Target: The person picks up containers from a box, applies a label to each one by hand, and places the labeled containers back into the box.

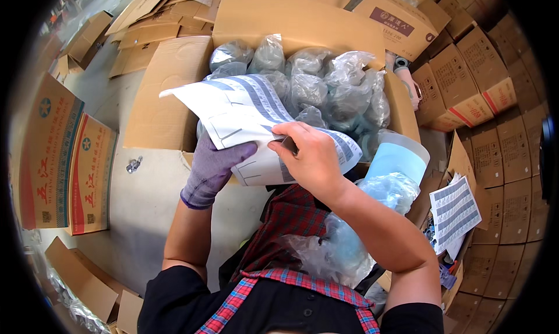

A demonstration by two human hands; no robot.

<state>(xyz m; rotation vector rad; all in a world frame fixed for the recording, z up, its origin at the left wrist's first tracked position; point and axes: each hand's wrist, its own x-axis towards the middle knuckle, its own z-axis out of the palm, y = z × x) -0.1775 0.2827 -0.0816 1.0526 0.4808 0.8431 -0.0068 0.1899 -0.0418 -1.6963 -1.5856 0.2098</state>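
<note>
A sheet of printed labels (238, 115), white with dark grey bands, is curled over the front of an open cardboard carton (297, 17). My left hand (214, 166), in a grey-purple knit glove, grips its lower left part with the thumb on top. My bare right hand (314, 159) pinches the sheet near its middle between thumb and fingers; whether a label is lifted there I cannot tell. Several items in clear plastic bags (308, 89) fill the carton. By my right forearm stands a clear, blue-tinted cylindrical container (397, 159), its lower part in crumpled plastic film (388, 190).
Another bagged bluish item (345, 246) rests on my lap. To the right, a second label sheet (456, 211) lies on an open box with small things. Stacked cartons (491, 155) line the right side. Printed cartons (52, 159) stand at left; flattened cardboard (148, 32) lies behind.
</note>
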